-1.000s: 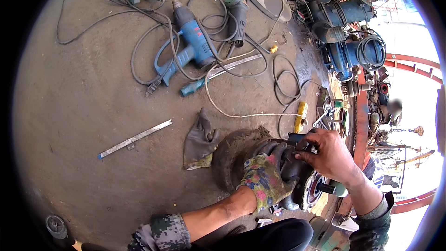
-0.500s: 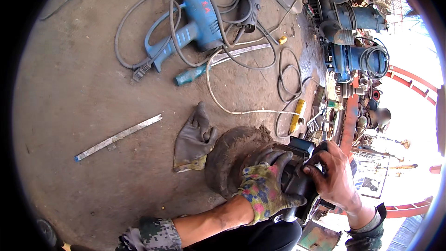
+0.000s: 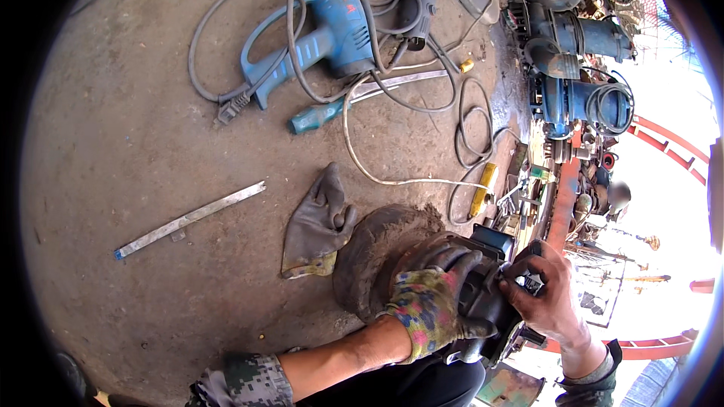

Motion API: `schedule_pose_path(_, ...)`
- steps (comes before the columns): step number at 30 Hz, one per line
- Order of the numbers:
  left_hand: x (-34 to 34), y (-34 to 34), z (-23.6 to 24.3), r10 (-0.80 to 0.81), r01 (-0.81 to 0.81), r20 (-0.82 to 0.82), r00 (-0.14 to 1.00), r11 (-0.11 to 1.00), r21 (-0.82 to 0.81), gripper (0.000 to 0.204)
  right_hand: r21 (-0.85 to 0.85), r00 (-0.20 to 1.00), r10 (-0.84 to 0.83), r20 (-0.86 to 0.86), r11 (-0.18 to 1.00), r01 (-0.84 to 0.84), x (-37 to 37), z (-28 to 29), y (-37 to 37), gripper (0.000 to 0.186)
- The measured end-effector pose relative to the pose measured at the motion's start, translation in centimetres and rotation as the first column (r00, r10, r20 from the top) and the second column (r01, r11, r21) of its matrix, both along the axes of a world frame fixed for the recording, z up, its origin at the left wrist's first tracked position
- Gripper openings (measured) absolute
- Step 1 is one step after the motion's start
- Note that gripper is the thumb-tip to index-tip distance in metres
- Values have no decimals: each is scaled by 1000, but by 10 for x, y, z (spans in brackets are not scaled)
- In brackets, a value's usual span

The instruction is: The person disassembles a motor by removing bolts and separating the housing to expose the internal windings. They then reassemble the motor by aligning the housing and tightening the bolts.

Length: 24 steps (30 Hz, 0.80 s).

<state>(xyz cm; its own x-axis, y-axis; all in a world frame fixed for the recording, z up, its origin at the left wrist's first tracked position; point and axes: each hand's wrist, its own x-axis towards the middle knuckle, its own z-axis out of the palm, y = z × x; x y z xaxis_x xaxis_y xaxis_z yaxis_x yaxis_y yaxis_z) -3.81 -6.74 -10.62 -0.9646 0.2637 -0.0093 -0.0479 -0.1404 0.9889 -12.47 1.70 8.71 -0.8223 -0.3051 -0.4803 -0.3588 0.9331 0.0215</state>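
At the left of the frame, a flat metal bar [image 3: 188, 221] with a blue end lies slantwise on your brown floor [image 3: 151, 136]. Towards the lower centre, your left forearm comes up out of a camouflage sleeve [image 3: 253, 378]. Above it, a loose dark glove [image 3: 311, 220] lies on the floor with its yellowish cuff towards you. Further up is a tool with a teal handle [image 3: 317, 117], and in the upper centre a blue power tool [image 3: 332, 30] lies among grey cables [image 3: 290, 26]. To the right of that, near the top edge, is a grey grinder [image 3: 420, 7] with a green disc.

Right of the loose glove, a round, dirt-caked piece [image 3: 366, 256] sits just beside the dark machine [image 3: 479, 294] you have at lower right of centre. Your left hand [image 3: 434, 305], in a patterned, dark-fingered glove, grasps that machine, fingers over the top and thumb nearer you. A yellow block [image 3: 485, 190] lies above it.

Your bare right hand [image 3: 547, 290] is at the machine's right end, fingers curled in; you cannot tell what, if anything, they pinch. Blue pumps [image 3: 596, 102] stand at the upper right.
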Motion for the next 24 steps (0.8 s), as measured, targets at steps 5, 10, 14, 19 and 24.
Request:
schedule_pose_path(5,-1,1,-1,-10,10,-40,999,1000,-6,108,3,1000,-9,-30,1000,9,5,0,5,13)
schedule_pose_path(10,1,4,-2,-34,34,6,999,998,55,105,0,998,13,-60,1000,-13,9,0,1,16)
schedule_pose_path(14,-2,-2,2,-67,67,12,998,996,55,105,34,995,68,-76,997,-66,8,-1,3,17)
schedule_pose_path(19,-1,8,-1,-8,6,35,999,998,64,105,30,988,97,-122,995,-94,11,-6,-1,16)
schedule_pose_path(24,1,1,3,16,-20,33,999,995,97,107,81,993,66,-94,995,-58,11,0,3,18)
